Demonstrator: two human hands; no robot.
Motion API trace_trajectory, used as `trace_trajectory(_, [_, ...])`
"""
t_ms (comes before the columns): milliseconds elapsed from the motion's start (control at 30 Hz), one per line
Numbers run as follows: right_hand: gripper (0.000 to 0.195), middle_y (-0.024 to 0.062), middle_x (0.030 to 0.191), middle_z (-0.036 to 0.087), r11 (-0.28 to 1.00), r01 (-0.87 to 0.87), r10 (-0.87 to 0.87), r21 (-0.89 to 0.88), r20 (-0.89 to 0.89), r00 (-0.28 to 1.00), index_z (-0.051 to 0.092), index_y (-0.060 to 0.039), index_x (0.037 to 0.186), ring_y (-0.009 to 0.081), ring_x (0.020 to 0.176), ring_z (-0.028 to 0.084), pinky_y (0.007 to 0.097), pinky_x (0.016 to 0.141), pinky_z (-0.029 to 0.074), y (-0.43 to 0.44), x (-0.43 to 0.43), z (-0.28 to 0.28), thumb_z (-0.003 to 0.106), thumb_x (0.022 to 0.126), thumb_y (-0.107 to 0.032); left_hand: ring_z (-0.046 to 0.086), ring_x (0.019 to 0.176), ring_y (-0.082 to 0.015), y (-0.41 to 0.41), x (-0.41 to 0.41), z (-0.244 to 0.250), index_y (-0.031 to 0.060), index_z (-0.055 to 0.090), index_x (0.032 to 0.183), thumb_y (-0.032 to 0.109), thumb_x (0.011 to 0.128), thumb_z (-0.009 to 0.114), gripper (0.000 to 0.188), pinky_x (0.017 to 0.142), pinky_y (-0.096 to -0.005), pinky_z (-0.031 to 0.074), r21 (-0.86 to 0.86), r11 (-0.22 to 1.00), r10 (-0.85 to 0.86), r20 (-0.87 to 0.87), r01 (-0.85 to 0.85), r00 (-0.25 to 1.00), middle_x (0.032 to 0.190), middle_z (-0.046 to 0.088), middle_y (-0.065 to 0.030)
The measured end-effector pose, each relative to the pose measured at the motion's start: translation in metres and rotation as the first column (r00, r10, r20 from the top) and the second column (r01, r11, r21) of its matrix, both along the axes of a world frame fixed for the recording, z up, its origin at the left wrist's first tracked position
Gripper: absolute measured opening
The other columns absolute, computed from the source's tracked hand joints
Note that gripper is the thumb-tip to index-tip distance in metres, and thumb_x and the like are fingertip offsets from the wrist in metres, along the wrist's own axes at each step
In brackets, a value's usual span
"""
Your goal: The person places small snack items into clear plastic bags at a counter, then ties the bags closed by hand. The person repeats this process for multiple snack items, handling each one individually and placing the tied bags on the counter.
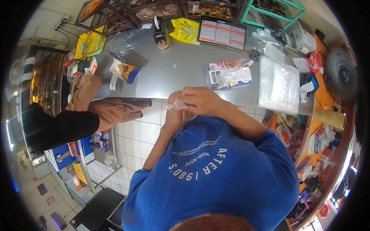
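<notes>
In front of my blue shirt, at the near edge of the metal table point(156, 89), both hands are together on a small clear plastic bag point(175, 105). My left hand point(175, 117) grips it from below. The fingers of my right hand point(199, 99) pinch its gathered top. Something pale yellow shows partly below my hands, mostly hidden. To the right on the table lies a printed box in clear plastic wrap point(229, 74). An open blue and white carton of fried food point(124, 70) stands to the left, with a paper slip point(113, 82) beside it.
A co-worker's arm point(86, 89) reaches onto the table's left end. Along the back are a tape dispenser point(159, 33), a yellow plastic bag point(185, 30), a tablet point(222, 33) and scissors point(253, 55). A stack of clear bags point(278, 83) lies right, near a black fan point(342, 75).
</notes>
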State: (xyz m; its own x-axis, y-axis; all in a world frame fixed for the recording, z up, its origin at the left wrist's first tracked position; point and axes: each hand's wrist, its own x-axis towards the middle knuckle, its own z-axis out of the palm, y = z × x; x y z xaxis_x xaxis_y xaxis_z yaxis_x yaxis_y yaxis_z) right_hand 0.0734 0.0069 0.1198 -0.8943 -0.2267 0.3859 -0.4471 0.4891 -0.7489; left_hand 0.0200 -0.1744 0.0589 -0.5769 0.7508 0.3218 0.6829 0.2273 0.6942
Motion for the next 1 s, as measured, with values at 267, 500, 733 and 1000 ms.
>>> trace_trajectory(267, [0.012,0.0079,0.088,0.059,0.975,0.197,-0.181,0.103,-0.142,0.973,0.065,-0.0054,0.094,0.0269,0.077,0.062,0.0346,0.063,0.052,-0.039,0.024,-0.01,0.065,0.083,-0.011,0.054,0.104,-0.0336,0.019,-0.022,-0.027,0.0027,0.055,0.099,0.017,0.078,0.063,0.027,0.092,-0.0483,0.041,0.049,0.995,-0.07,-0.251,0.085,0.965,0.108,0.056,-0.0151])
trace_trajectory(500, [0.032,0.0094,0.097,0.062,0.917,0.143,-0.186,0.371,0.083,0.979,0.062,-0.006,0.112,0.027,0.086,0.062,0.0354,0.075,0.052,-0.015,0.038,-0.003,0.069,0.082,-0.017,0.055,0.097,-0.0367,0.016,-0.019,-0.051,-0.0004,0.054,0.097,0.014,0.086,0.059,0.019,0.086,-0.0412,0.044,0.156,0.954,-0.278,0.141,0.255,0.95,0.1,0.057,-0.0176])
trace_trajectory(733, [0.084,0.0174,0.134,0.049,0.773,0.578,-0.63,0.261,0.218,0.745,0.041,-0.0087,0.14,0.0326,0.124,0.047,0.0415,0.105,0.037,0.127,0.054,-0.018,0.081,0.068,-0.022,0.059,0.086,-0.0216,-0.001,-0.016,-0.078,-0.0012,0.055,0.094,0.016,0.102,0.039,0.024,0.079,-0.033,0.047,0.113,0.992,0.012,0.313,-0.049,0.95,0.093,0.061,-0.0135])
trace_trajectory(1000, [0.112,0.0162,0.144,0.04,0.758,0.18,-0.377,0.627,0.196,0.905,0.035,-0.0133,0.145,0.0344,0.133,0.036,0.0463,0.112,0.027,0.176,0.038,-0.056,0.088,0.048,-0.034,0.059,0.089,-0.0241,0.043,-0.012,-0.05,-0.0009,0.054,0.088,0.017,0.103,0.037,0.029,0.081,-0.0361,0.045,0.214,0.928,0.137,0.564,-0.304,0.814,0.095,0.064,-0.016])
